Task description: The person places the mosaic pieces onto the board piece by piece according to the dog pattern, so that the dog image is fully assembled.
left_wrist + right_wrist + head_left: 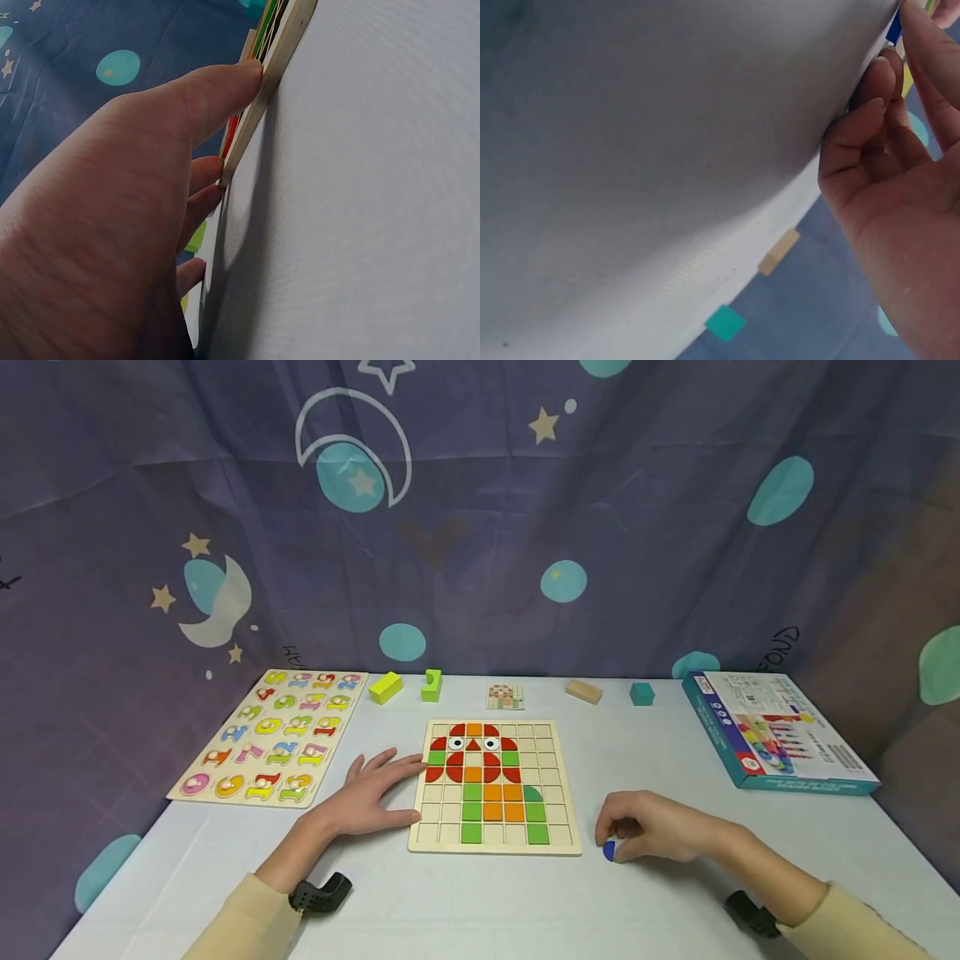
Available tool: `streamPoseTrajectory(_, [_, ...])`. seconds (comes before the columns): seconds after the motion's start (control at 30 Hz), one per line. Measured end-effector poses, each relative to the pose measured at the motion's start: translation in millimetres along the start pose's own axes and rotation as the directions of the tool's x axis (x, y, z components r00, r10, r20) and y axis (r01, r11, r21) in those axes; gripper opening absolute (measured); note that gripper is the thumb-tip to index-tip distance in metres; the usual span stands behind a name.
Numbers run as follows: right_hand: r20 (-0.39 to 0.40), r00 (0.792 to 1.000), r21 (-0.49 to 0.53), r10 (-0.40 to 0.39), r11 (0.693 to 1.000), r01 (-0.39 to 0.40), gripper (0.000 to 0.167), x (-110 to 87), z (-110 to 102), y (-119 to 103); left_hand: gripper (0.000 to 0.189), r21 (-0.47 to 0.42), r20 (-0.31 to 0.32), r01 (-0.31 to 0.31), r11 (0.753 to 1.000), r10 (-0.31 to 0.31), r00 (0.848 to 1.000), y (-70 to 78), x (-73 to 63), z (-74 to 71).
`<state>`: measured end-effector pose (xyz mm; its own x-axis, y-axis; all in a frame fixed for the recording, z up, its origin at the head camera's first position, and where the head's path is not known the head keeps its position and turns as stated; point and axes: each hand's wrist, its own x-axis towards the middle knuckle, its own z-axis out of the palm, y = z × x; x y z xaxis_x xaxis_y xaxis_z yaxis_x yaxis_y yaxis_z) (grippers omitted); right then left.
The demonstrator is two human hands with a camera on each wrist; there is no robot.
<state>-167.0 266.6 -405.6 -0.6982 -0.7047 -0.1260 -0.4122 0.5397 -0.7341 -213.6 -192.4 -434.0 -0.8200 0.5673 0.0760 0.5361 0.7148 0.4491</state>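
A wooden mosaic board [444,818] lies on the table, its grid partly filled with red, orange and green tiles and two eye tiles that form a bird-like figure. My left hand [375,795] is spread at the board's left edge, thumb and fingertips touching it; the left wrist view shows the thumb [217,90] against the rim. Right of the board, my right hand [660,827] pinches a small blue mosaic tile [609,851] with a rounded edge between thumb and fingers, low over the table. In the right wrist view only a sliver of this blue tile [894,28] shows.
A number puzzle board [251,727] lies at left, a teal-edged box [780,735] at right. Along the back are a yellow-green block [386,687], a notched green block [431,686], a picture card [506,697], a wooden block [583,692] and a teal block [642,694].
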Motion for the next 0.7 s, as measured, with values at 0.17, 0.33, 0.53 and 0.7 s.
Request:
streamPoseTrajectory(0.17, [-0.006, 1.000, -0.028, -0.017, 0.999, 0.017, 0.013, 2.2, 1.0, 0.4, 0.072, -0.001, -0.002, -0.001, 1.000, 0.001, 1.000, 0.1, -0.3, 0.0])
streamPoseTrajectory(0.33, [-0.026, 0.999, -0.048, -0.029, 0.998, 0.028, 0.005, 3.3, 1.0, -1.5, 0.072, -0.002, -0.002, -0.002, 1.000, 0.002, 1.000, -0.1, -0.5, -0.2])
streamPoseTrajectory(0.53, [-0.044, 0.998, -0.009, 0.044, 0.999, -0.044, 0.004, 6.1, -0.1, -2.5, 0.073, -0.009, 0.003, 0.000, 1.000, 0.000, 1.000, 0.6, -0.6, -0.4])
streamPoseTrajectory(0.7, [-0.072, 0.996, 0.024, 0.055, 0.998, -0.053, 0.005, 10.2, -3.3, -3.1, 0.072, -0.010, 0.003, 0.002, 1.000, -0.002, 1.000, 1.0, -0.5, -0.5])
